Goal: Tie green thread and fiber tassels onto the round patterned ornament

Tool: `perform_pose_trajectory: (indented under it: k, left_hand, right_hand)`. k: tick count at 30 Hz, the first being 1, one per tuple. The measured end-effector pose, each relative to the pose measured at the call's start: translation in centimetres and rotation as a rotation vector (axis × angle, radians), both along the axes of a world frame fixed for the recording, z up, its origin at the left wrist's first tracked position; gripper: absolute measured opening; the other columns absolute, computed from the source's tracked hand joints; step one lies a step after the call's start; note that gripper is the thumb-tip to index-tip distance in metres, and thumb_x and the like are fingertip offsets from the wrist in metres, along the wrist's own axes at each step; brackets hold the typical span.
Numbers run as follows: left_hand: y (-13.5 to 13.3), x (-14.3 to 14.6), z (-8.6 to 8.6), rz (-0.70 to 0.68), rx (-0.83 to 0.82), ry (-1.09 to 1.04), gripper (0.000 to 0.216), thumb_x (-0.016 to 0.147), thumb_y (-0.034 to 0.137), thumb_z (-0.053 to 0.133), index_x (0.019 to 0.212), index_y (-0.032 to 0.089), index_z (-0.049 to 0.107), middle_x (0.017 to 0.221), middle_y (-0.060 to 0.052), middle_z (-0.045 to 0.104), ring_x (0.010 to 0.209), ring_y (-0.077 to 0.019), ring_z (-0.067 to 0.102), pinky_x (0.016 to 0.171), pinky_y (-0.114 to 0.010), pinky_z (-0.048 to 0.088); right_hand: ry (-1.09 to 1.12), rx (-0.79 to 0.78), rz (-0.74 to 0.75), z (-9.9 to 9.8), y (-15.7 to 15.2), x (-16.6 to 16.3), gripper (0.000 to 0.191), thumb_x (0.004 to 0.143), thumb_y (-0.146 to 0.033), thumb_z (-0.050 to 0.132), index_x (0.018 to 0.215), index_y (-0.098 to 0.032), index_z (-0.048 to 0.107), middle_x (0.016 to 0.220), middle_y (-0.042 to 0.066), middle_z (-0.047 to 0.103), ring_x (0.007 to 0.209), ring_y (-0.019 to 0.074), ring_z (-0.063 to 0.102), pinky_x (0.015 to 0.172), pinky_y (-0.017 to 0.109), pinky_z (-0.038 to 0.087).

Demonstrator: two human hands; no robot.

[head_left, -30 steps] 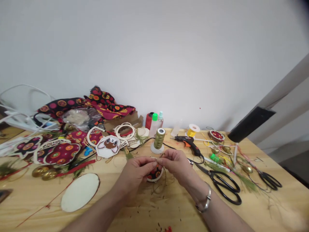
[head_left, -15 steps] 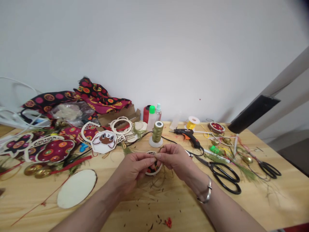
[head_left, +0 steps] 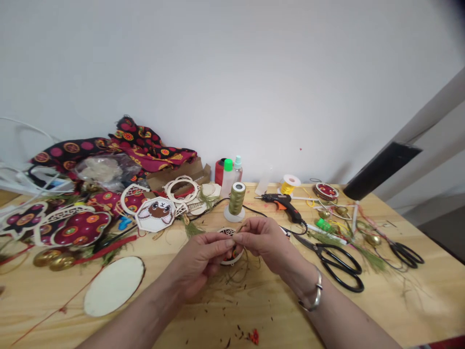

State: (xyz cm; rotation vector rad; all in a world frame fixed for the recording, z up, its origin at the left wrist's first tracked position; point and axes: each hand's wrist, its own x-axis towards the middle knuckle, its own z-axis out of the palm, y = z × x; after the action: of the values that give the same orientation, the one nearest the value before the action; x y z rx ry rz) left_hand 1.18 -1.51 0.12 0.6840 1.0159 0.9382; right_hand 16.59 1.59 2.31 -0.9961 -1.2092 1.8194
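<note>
My left hand [head_left: 199, 259] and my right hand [head_left: 263, 240] meet over the front middle of the table, fingertips almost touching. Both are closed in a pinch on a thin olive cord [head_left: 239, 277], whose loose loops hang below the fingers. Just behind the fingertips is a round wooden ornament [head_left: 227, 230] with dark cut-out pattern and printed fabric, partly covered by my hands. Whether the cord is fastened to it I cannot tell. A spool of olive thread [head_left: 237, 199] stands upright beyond my hands.
Large black-handled scissors [head_left: 339, 266] and a glue gun [head_left: 279, 199] lie to the right. On the left are a blank oval wooden disc [head_left: 114, 286], golden bells [head_left: 61, 261] and a sheep-face panel [head_left: 155, 214]. Capped bottles [head_left: 227, 182] stand at the back. Dark scraps [head_left: 239, 334] litter the front.
The hands remain pinched together with only slight finger movement. My left hand's fingers cover a little more of the ornament. The view has shifted very slightly.
</note>
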Motion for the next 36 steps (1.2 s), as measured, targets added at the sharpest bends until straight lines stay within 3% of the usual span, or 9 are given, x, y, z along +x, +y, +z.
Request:
perform_pose_trajectory:
  k: [6, 10, 13, 15, 17, 20, 26, 32, 36]
  left_hand:
    - [-0.1, 0.2, 0.3, 0.021, 0.022, 0.039, 0.012, 0.062, 0.020, 0.074, 0.067, 0.010, 0.071, 0.059, -0.003, 0.061, 0.050, -0.0061, 0.046, 0.041, -0.015, 0.025]
    - [0.0, 0.2, 0.4, 0.035, 0.014, 0.076, 0.013, 0.061, 0.022, 0.073, 0.066, 0.010, 0.071, 0.055, -0.001, 0.059, 0.046, -0.0049, 0.043, 0.039, -0.016, 0.021]
    - [0.2, 0.1, 0.4, 0.063, 0.015, 0.092, 0.015, 0.062, 0.025, 0.072, 0.066, 0.011, 0.070, 0.050, 0.002, 0.055, 0.039, -0.0021, 0.031, 0.037, -0.017, 0.013]
    - [0.3, 0.0, 0.3, 0.094, 0.004, 0.082, 0.016, 0.062, 0.026, 0.073, 0.067, 0.011, 0.069, 0.050, 0.002, 0.055, 0.037, -0.0009, 0.026, 0.036, -0.016, 0.011]
    - [0.4, -0.1, 0.2, 0.137, -0.017, 0.068, 0.017, 0.062, 0.026, 0.074, 0.069, 0.012, 0.069, 0.053, 0.001, 0.060, 0.037, -0.0006, 0.029, 0.035, -0.014, 0.013]
    - [0.5, 0.0, 0.2, 0.216, -0.030, 0.055, 0.017, 0.061, 0.025, 0.075, 0.069, 0.012, 0.068, 0.055, -0.001, 0.064, 0.035, -0.0001, 0.030, 0.033, -0.013, 0.015]
    - [0.4, 0.4, 0.7, 0.305, -0.044, -0.013, 0.012, 0.062, 0.017, 0.073, 0.071, 0.012, 0.065, 0.060, -0.004, 0.070, 0.046, -0.0072, 0.054, 0.044, -0.015, 0.040]
    - [0.3, 0.1, 0.4, 0.334, -0.040, -0.031, 0.013, 0.064, 0.019, 0.070, 0.072, 0.012, 0.062, 0.060, -0.005, 0.069, 0.031, 0.0013, 0.027, 0.032, -0.011, 0.020]
    - [0.4, 0.0, -0.1, 0.281, -0.044, -0.130, 0.017, 0.062, 0.021, 0.073, 0.068, 0.014, 0.059, 0.050, 0.004, 0.059, 0.033, 0.0010, 0.023, 0.033, -0.012, 0.012]
  right_hand:
    - [-0.041, 0.031, 0.020, -0.3, 0.0, 0.0, 0.028, 0.057, -0.033, 0.076, 0.055, -0.015, 0.055, 0.046, -0.003, 0.059, 0.038, 0.0043, 0.041, 0.041, 0.019, 0.028]
    - [-0.123, 0.100, 0.039, -0.4, 0.3, 0.2, 0.019, 0.064, -0.027, 0.070, 0.056, -0.015, 0.057, 0.050, -0.003, 0.059, 0.043, 0.0055, 0.045, 0.044, 0.019, 0.033]
    - [-0.198, 0.182, 0.063, -0.5, 0.7, 0.7, 0.006, 0.066, -0.021, 0.067, 0.068, -0.016, 0.064, 0.063, -0.001, 0.063, 0.056, 0.0091, 0.054, 0.055, 0.021, 0.041]
    - [-0.254, 0.263, 0.101, -0.4, 1.0, 1.2, 0.013, 0.068, -0.020, 0.065, 0.081, -0.017, 0.067, 0.075, 0.001, 0.066, 0.067, 0.0121, 0.057, 0.064, 0.024, 0.043]
    - [-0.371, 0.386, 0.140, -0.4, 1.1, 1.6, 0.013, 0.073, -0.022, 0.062, 0.083, -0.018, 0.069, 0.075, 0.001, 0.066, 0.068, 0.0134, 0.056, 0.064, 0.026, 0.042]
    - [-0.589, 0.567, 0.136, -0.2, 1.0, 2.1, 0.017, 0.079, -0.027, 0.056, 0.070, -0.018, 0.068, 0.062, 0.000, 0.060, 0.059, 0.0119, 0.049, 0.055, 0.024, 0.035]
    - [-0.739, 0.831, 0.053, 0.5, -1.2, 1.4, 0.027, 0.087, -0.030, 0.048, 0.065, -0.018, 0.061, 0.056, -0.001, 0.056, 0.052, 0.0103, 0.042, 0.050, 0.024, 0.029]
    - [-1.018, 1.419, 0.162, -0.9, -3.8, -0.6, 0.015, 0.083, -0.011, 0.044, 0.074, -0.016, 0.054, 0.066, 0.004, 0.059, 0.059, 0.0146, 0.049, 0.053, 0.028, 0.029]
    - [-1.107, 1.714, 0.201, -1.8, -4.4, -1.2, 0.015, 0.079, -0.005, 0.044, 0.072, -0.015, 0.054, 0.061, 0.005, 0.056, 0.053, 0.0159, 0.046, 0.048, 0.030, 0.027]
